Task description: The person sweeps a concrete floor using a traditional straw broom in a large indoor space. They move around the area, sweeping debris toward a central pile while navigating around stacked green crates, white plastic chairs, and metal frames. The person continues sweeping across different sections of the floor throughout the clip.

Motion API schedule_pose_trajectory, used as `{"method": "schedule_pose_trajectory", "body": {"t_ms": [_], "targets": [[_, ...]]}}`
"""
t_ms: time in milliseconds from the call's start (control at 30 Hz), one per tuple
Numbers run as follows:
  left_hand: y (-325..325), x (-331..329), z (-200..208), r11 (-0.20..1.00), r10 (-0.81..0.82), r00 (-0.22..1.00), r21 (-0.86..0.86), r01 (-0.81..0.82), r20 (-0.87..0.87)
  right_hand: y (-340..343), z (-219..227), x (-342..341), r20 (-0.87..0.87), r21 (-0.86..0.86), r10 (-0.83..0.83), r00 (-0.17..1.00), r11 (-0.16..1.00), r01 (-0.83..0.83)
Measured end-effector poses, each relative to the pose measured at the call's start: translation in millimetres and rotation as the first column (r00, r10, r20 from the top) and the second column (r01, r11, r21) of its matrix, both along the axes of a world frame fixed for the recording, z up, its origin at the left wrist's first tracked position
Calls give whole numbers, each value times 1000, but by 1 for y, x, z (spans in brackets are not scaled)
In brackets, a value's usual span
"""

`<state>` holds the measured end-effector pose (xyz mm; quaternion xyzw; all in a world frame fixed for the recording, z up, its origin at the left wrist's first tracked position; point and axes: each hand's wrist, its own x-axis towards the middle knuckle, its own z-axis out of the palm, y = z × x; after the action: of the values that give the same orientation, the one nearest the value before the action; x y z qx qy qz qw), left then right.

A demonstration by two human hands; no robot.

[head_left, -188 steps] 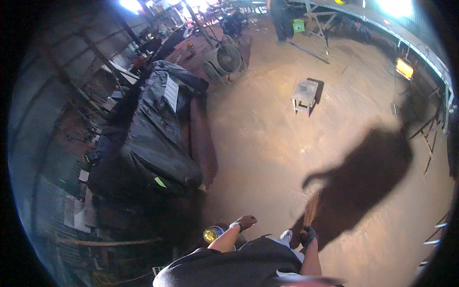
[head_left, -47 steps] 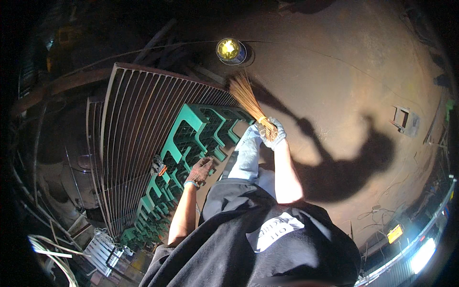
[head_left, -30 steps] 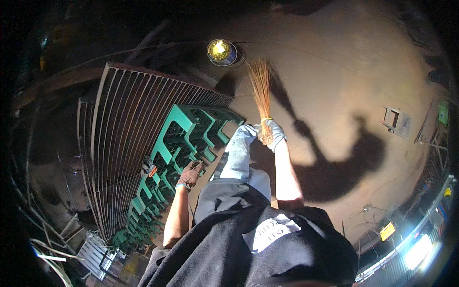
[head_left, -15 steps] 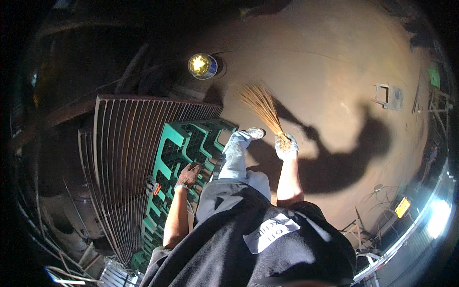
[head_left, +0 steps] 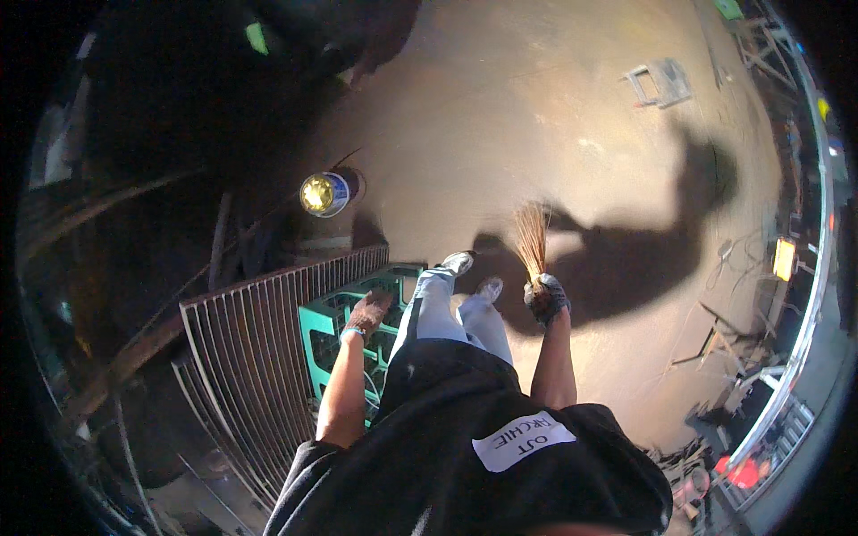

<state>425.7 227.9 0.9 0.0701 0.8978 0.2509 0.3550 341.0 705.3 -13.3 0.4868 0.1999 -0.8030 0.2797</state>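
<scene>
A short stick broom [head_left: 534,239] of thin brown twigs is gripped at its bound end by my right hand [head_left: 546,298], which wears a grey glove. Its twigs point away from me, fanning out over the brown floor. My left hand [head_left: 368,314], in a brownish work glove, hangs over the green plastic crates [head_left: 325,347] at my left. Its fingers look stretched out and hold nothing; whether they touch a crate I cannot tell. My two shoes stand on the floor between the crates and the broom.
A barred metal grille [head_left: 259,330] leans along the crates' left side. Farther ahead stands a bucket [head_left: 324,194] with a shiny yellow top. A grey square frame [head_left: 660,83] lies at the far right. A lit yellow lamp [head_left: 784,259] and clutter line the right edge.
The view has turned, so the bucket and grille sit lower. The broom points more straight ahead, with my right hand lower in view. My left hand has moved forward along the crates; a second shoe shows.
</scene>
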Motion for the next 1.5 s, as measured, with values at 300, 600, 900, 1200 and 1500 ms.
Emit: {"method": "schedule_pose_trajectory", "body": {"t_ms": [300, 600, 900, 1200, 1500], "targets": [[41, -64, 16, 980, -196, 969, 6, 200, -153, 14, 39, -40, -226, -134, -31, 974, 991, 0], [46, -89, 105, 982, -180, 983, -74, 176, -46, 40, -26, -135, -88, -55, -17, 996, 998, 12], [110, -207, 126, 976, 112, 976, -207, -73, 185, 163, -23, -72, 170, 21, -262, 950, 965, 262], [202, -361, 99, 938, 345, 929, -13, -347, 136, 134, -13, 64, 303, 165, -508, 806, 861, 481], [115, -500, -9, 947, 321, 860, -130, -294, 397, 11, -147, 91, -204, -522, -876, 436, 475, 709]]}}
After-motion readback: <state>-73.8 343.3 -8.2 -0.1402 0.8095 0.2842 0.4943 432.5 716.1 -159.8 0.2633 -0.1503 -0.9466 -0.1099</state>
